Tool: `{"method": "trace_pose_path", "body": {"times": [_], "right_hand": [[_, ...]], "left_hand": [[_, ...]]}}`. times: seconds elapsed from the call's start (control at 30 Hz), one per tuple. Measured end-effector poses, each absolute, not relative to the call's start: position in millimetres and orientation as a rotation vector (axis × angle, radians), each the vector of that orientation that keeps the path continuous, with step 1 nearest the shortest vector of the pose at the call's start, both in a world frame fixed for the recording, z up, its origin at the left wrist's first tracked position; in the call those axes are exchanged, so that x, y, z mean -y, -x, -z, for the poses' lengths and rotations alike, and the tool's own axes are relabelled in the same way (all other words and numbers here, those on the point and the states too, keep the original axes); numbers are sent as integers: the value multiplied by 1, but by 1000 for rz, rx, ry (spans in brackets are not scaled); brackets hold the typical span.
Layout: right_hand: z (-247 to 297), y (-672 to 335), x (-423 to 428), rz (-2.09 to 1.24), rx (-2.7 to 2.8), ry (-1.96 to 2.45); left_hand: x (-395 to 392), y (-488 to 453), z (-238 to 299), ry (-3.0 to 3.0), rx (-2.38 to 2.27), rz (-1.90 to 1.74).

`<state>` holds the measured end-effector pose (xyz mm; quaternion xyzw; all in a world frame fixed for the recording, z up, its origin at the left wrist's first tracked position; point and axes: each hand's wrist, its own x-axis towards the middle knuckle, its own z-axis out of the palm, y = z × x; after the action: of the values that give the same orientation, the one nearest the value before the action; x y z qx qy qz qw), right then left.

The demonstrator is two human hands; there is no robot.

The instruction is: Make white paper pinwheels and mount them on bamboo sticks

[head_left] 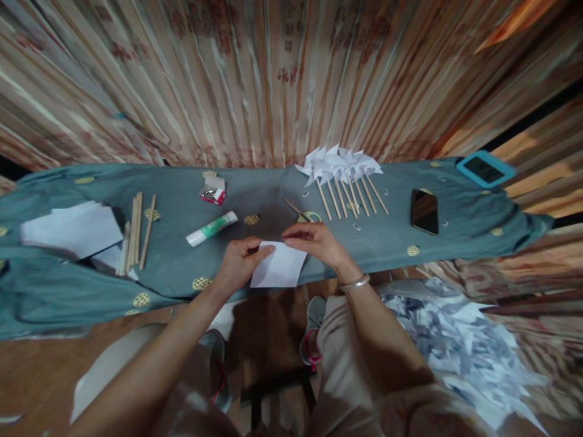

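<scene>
A small white sheet of paper (279, 267) is held over the front edge of the cloth-covered table. My left hand (240, 262) pinches its upper left corner, thumb on top. At the upper right corner, my right hand (315, 241) closes its fingers on the paper's edge; a bangle circles that wrist. Just beyond the right hand lie scissors (304, 213), their handles partly hidden. A green-and-white glue stick (212, 229) lies past the left hand. Several white paper pinwheels on wooden sticks (341, 167) lie in a row at the back.
On the left are stacked white paper (73, 229) and several loose wooden sticks (135, 230). An opened red-and-white box (213, 190) holds small metal pieces. A phone (424, 212) and a blue-framed device (486, 169) lie right. A heap of folded white paper (464, 346) sits below the table at right.
</scene>
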<state>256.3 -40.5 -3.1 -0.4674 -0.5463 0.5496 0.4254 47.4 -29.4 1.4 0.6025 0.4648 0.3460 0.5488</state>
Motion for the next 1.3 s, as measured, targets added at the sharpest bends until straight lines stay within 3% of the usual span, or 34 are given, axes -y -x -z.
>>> {"method": "trace_pose_path", "body": {"times": [0.43,0.93,1.3], "right_hand": [[5,-248,38,-1316,1467,1288],[7,-270,39,-1232,1379,1343],[7,-251,39,-1293,1482,1218]], "left_hand": [[28,-49,-10,-1688,-1160,-872],[18,-24,-22,-1188,-1386,-972],[26,-33,-16,-1363,-1260,-922]]}}
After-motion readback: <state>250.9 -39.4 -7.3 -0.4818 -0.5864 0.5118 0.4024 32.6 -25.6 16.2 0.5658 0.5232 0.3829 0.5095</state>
